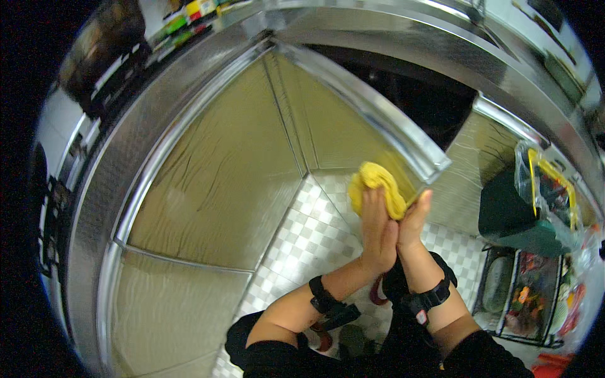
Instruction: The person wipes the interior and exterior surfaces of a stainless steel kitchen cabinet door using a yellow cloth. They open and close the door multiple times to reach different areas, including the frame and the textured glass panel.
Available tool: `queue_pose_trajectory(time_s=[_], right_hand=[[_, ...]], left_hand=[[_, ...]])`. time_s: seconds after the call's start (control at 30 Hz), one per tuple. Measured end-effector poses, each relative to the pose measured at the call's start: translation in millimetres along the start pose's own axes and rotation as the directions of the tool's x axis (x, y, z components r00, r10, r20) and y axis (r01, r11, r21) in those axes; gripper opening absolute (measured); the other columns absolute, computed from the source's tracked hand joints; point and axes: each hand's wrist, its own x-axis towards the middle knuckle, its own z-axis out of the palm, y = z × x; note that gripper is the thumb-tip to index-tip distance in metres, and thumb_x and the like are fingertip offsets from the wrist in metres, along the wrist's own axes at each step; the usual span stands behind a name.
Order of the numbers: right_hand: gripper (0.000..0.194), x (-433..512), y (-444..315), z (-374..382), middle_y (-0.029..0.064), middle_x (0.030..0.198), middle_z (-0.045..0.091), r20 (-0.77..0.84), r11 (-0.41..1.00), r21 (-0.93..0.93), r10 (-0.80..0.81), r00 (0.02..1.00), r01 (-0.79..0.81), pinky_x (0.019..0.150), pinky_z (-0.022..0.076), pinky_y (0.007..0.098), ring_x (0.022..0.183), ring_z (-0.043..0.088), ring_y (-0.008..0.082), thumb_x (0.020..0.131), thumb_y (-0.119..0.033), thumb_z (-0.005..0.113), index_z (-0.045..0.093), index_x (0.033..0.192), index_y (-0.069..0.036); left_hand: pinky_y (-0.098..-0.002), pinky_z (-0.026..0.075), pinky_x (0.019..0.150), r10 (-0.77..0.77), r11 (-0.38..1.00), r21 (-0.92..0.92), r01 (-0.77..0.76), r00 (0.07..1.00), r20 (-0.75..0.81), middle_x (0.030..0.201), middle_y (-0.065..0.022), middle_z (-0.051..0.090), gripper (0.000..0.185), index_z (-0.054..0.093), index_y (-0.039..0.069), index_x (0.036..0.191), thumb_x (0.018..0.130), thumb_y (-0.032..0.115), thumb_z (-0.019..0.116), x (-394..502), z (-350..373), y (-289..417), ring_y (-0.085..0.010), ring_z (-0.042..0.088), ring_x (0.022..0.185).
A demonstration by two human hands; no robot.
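A yellow cloth (373, 182), bunched up, lies under the fingers of my left hand (379, 224) and against the inner face of an open cabinet door (350, 127). My right hand (415, 221) is at the lower outer corner of that same door, with its thumb and palm along the edge; whether its fingers grip the edge is hidden. The two hands are close together at the wrists. The door has a shiny metal strip along its top edge and stands swung out from a dark cabinet opening (406, 90).
Closed cabinet doors (212, 189) run along the left beneath a metal countertop (99, 175). At the right stand a dark green bin (505, 212) with a plastic bag and a black rack (515, 302) holding food items. The floor (307, 236) has checkered tiles.
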Motion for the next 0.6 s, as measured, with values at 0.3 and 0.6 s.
queue_pose_trajectory(time_s=[0.3,0.6], right_hand=[[0.055,-9.4,-4.3,0.9,0.0131,0.126,0.052,0.002,0.994,0.077,-0.076,0.997,0.076,0.098,0.0398,0.0401,0.116,0.049,0.0257,0.098,-0.043,0.031,0.042,0.129,0.000],[0.037,-22.6,6.5,2.5,0.0092,0.110,0.055,0.102,0.884,-0.294,-0.348,0.932,0.362,0.089,0.0432,0.0351,0.103,0.053,0.0202,0.101,-0.032,0.030,0.049,0.115,-0.004]], left_hand=[[-0.0510,0.007,0.113,-0.040,0.994,0.102,0.048,0.996,-0.080,0.150,-0.0284,0.016,0.059,0.020,-0.009,0.143,0.097,0.027,0.029,79.2,-28.4,-43.1,-0.0422,0.012,0.141],[-0.0409,0.009,0.116,-0.263,0.952,0.088,0.295,0.928,-0.266,0.153,-0.0184,0.017,0.061,0.018,0.000,0.147,0.100,0.040,0.020,205.0,-80.3,-159.2,-0.0307,0.014,0.143]])
